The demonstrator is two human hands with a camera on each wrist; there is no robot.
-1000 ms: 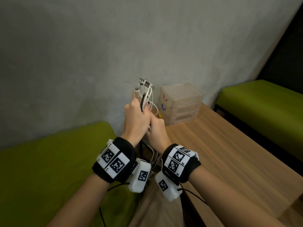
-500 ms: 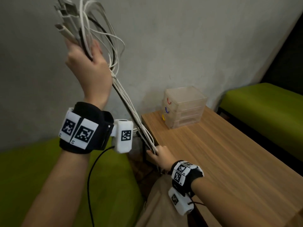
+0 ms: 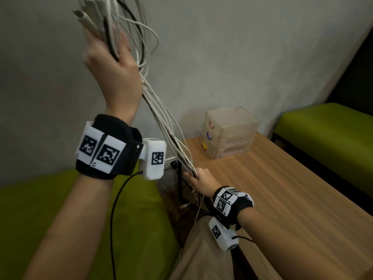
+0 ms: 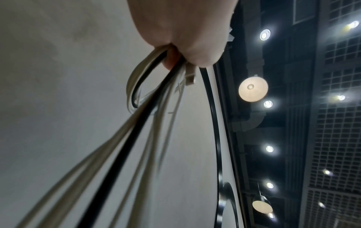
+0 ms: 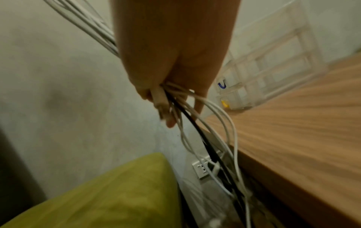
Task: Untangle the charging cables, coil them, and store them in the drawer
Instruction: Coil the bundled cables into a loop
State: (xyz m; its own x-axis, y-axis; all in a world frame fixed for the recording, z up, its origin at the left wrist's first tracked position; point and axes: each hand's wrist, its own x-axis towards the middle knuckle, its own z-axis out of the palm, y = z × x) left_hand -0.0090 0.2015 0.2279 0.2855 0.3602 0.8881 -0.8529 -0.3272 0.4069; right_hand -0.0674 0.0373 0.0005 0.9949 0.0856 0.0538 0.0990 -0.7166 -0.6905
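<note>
A bundle of white charging cables (image 3: 161,116) with one black one runs taut from high at the upper left down to the table's near-left corner. My left hand (image 3: 110,57) grips its upper end, plugs sticking out above the fingers; the left wrist view shows the cables (image 4: 121,138) looping out of the left hand (image 4: 181,38). My right hand (image 3: 198,178) grips the lower part, and loose cable ends (image 5: 215,123) hang below the right hand (image 5: 171,74). A clear three-drawer unit (image 3: 230,132) stands shut at the table's far end against the wall.
The wooden table (image 3: 292,209) fills the right side. Green cushioned benches lie at the left (image 3: 60,209) and the far right (image 3: 333,128). A grey wall is close behind. A wall socket (image 5: 201,168) and more wires sit low beside the table.
My hands, together one second ago, have drawn apart: the left rose high to the upper left, the right dropped to the table's corner, stretching the bundle. Since half a second ago little has moved.
</note>
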